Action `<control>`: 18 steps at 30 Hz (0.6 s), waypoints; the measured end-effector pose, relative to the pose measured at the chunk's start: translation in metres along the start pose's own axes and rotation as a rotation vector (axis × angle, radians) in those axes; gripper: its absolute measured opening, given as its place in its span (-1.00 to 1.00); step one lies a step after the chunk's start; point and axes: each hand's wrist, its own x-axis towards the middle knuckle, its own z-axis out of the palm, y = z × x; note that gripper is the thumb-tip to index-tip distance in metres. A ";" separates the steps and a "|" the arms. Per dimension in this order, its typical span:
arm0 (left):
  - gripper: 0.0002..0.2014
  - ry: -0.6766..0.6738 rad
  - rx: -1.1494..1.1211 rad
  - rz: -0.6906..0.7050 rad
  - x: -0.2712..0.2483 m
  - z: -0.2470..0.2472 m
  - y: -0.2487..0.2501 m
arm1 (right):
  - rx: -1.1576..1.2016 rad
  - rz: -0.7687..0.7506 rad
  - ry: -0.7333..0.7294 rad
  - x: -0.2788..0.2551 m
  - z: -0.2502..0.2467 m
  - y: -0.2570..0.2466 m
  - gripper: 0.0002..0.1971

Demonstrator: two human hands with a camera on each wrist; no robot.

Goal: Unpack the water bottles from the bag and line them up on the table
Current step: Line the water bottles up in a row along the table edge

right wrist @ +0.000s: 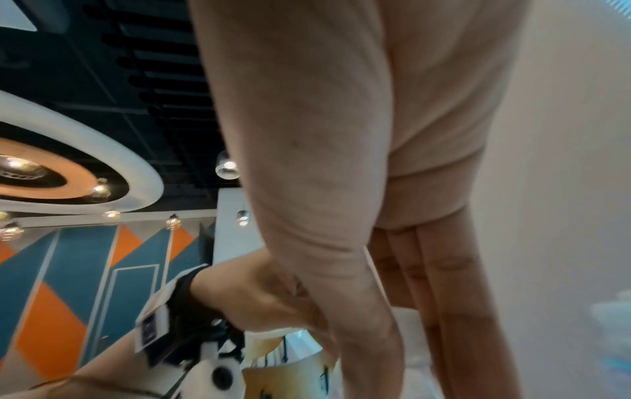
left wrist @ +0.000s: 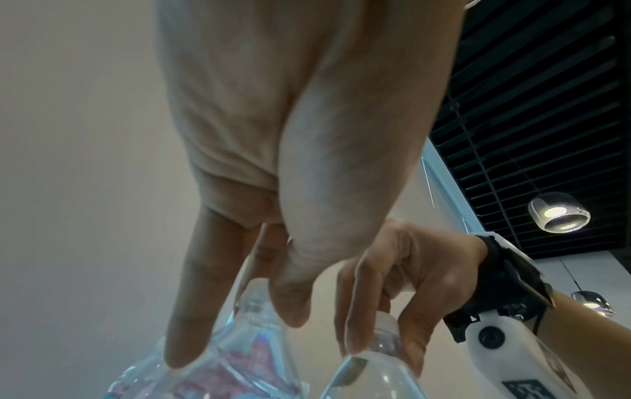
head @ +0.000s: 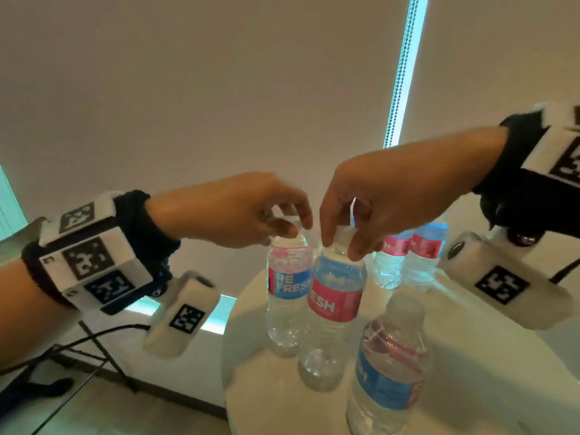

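Several clear water bottles stand on a round white table [head: 255, 390]. My left hand [head: 292, 226] pinches the white cap of a bottle with a blue and red label [head: 287, 290]. My right hand [head: 340, 243] pinches the cap of the neighbouring red-labelled bottle [head: 334, 304]; both bottles are upright and touching. A third bottle [head: 389, 368] stands nearer me on the right. Two more bottles [head: 405, 255] stand at the back. In the left wrist view my left hand [left wrist: 259, 305] is at the bottle neck [left wrist: 254, 303], with the right hand [left wrist: 382, 318] beside it. No bag shows in the head view.
The table's left edge [head: 224, 356] drops to the floor, where dark metal legs [head: 103, 350] and a cable lie. A pale blind hangs behind the table. In the right wrist view a tan, bag-like thing [right wrist: 290, 369] shows blurred below my left hand [right wrist: 273, 297].
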 end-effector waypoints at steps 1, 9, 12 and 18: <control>-0.80 0.003 -0.003 0.015 0.009 -0.002 0.001 | 0.016 0.021 0.019 -0.002 -0.005 0.009 -0.75; -0.76 0.048 0.091 0.096 0.088 0.012 0.000 | -0.081 0.222 0.066 0.002 0.006 0.072 -0.73; -0.74 0.042 0.097 0.091 0.107 0.021 -0.003 | -0.115 0.266 0.081 0.008 0.020 0.090 -0.73; -0.70 0.030 0.143 0.092 0.129 0.033 -0.010 | -0.092 0.310 0.138 0.019 0.031 0.106 -0.70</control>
